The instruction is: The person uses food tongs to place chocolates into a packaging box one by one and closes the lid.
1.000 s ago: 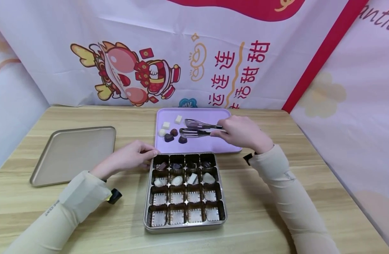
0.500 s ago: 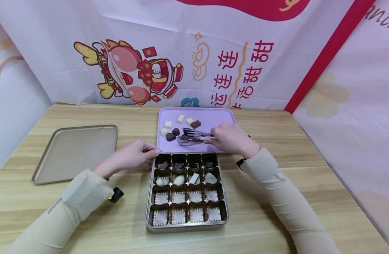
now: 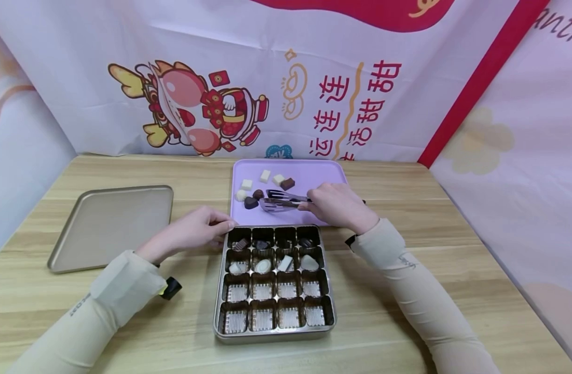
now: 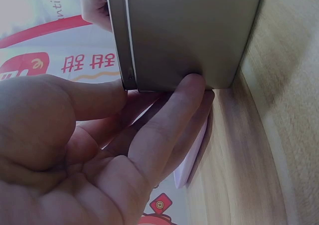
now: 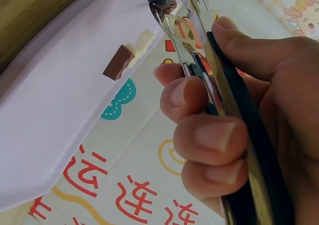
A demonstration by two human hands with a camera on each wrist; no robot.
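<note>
My right hand (image 3: 335, 203) grips metal tongs (image 3: 286, 200) with dark handles, their slotted ends low over the lilac tray (image 3: 309, 218). A dark heart-shaped chocolate (image 3: 250, 203) and a round brown one (image 3: 258, 195) lie just left of the tong ends. Whether a piece sits between those ends cannot be told. In front of the tray stands a metal tin (image 3: 274, 338) with a divided insert. Its far row holds dark chocolates (image 3: 241, 244); the second row holds white ones (image 3: 263, 266). My left hand (image 4: 144, 150) touches the tin's far left corner with thumb and extended fingers.
White pieces (image 3: 265, 176), a white ball (image 3: 241, 195) and a brown block (image 3: 288, 183) lie elsewhere on the lilac tray. A flat beige metal tray or lid (image 3: 113, 228) lies left on the wooden table (image 3: 389, 332). A printed cloth (image 3: 248, 31) hangs behind.
The right hand has moved left and toward the tin with the tongs, uncovering the brown block. A dark piece seen earlier under the tong ends is now hidden. The left hand stays put.
</note>
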